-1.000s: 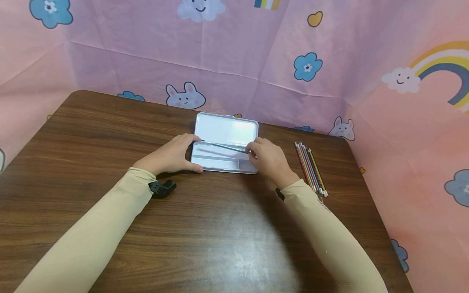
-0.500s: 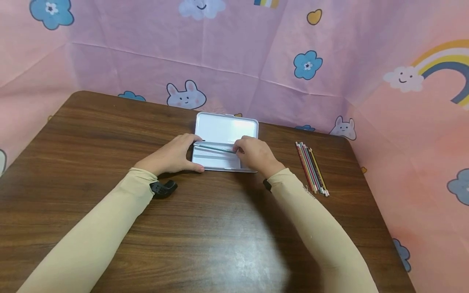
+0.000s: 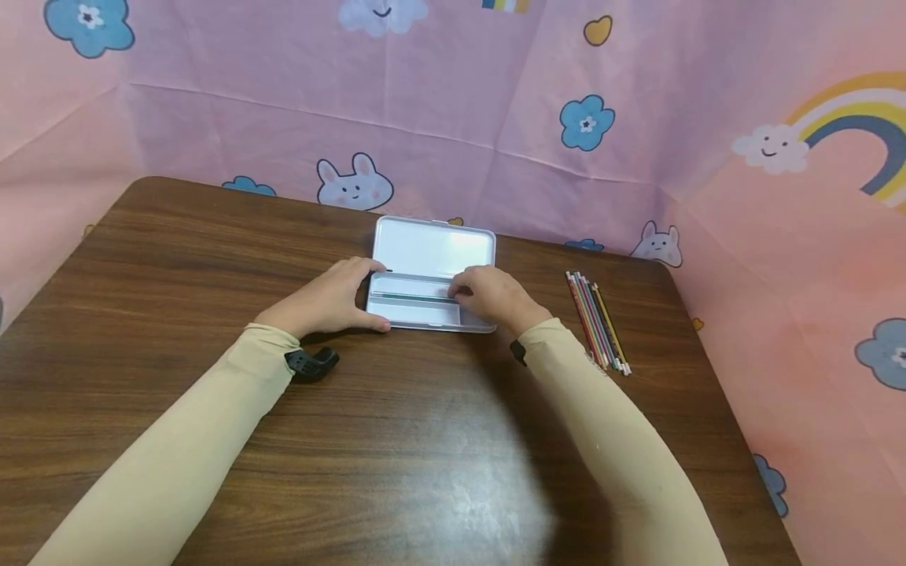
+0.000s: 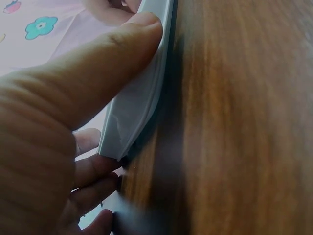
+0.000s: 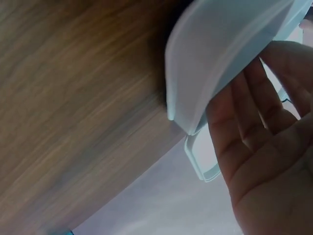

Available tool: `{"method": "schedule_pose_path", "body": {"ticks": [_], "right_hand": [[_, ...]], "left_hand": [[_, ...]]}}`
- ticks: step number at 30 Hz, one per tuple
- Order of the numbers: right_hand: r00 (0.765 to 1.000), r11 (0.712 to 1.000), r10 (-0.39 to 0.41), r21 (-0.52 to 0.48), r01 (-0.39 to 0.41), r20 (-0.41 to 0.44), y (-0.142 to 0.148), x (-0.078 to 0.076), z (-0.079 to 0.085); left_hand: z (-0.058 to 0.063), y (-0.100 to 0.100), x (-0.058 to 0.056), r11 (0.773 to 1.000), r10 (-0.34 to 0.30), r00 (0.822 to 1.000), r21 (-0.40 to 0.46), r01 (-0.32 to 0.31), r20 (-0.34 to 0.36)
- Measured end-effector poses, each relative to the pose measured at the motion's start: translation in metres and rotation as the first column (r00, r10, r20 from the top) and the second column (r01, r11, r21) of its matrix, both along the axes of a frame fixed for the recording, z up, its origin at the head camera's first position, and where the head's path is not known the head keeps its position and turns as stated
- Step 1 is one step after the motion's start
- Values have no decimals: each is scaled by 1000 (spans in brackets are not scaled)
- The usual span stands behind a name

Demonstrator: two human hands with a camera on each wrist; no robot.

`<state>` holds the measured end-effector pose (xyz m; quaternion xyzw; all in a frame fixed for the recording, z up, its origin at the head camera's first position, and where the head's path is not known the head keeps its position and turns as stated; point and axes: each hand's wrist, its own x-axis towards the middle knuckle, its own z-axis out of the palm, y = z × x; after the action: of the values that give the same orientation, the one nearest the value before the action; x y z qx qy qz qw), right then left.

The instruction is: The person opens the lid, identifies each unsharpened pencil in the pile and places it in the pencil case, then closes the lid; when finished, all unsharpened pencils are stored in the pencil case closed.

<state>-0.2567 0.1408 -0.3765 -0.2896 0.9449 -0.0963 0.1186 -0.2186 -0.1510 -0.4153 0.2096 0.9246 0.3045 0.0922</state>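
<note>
A white pencil case lies with its lid folded back. My left hand grips its left end, thumb on the front side and fingers at the back; the left wrist view shows that thumb against the case wall. One dark green pencil lies lengthwise in the case's long rear compartment. My right hand reaches in from the right, its curled fingers at the pencil's right end, which they hide. In the right wrist view the fingers dip past the case's rim.
Several pencils lie side by side on the brown wooden table, right of the case. A small compartment fills the case's front right corner. A pink patterned cloth hangs behind the table.
The pencil came down from a slant across the case to lie along the rear compartment. My right hand shifted left and lower with it. The left hand stayed on the case.
</note>
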Motion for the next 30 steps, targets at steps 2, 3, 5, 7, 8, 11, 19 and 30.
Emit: {"method": "schedule_pose_path", "body": {"ticks": [2, 3, 5, 7, 8, 11, 19, 30], "right_hand": [[1000, 1000, -9, -7, 9, 26, 2, -1, 0], [999, 1000, -8, -10, 8, 31, 3, -1, 0], [1000, 1000, -2, -10, 2, 21, 6, 0, 2], [1000, 1000, -9, -20, 9, -11, 13, 2, 6], [999, 999, -19, -27, 18, -36, 18, 5, 8], [989, 996, -80, -57, 74, -121, 43, 14, 14], [934, 938, -345, 10, 347, -90, 142, 42, 25], [884, 883, -463, 117, 454, 65, 184, 62, 17]], "left_hand": [[0, 0, 0, 1000, -2, 1000, 2, 2, 2], [0, 0, 0, 1000, -2, 1000, 4, 2, 4], [0, 0, -1, 1000, 0, 1000, 10, 0, 10], [0, 0, -1, 1000, 2, 1000, 13, -2, 15], [0, 0, -1, 1000, 2, 1000, 14, -2, 17], [1, 1, -2, 1000, -1, 1000, 18, 0, 24], [5, -2, -3, 1000, 3, 1000, 5, -3, 25], [7, 2, -2, 1000, -8, 1000, 11, 8, 26]]}}
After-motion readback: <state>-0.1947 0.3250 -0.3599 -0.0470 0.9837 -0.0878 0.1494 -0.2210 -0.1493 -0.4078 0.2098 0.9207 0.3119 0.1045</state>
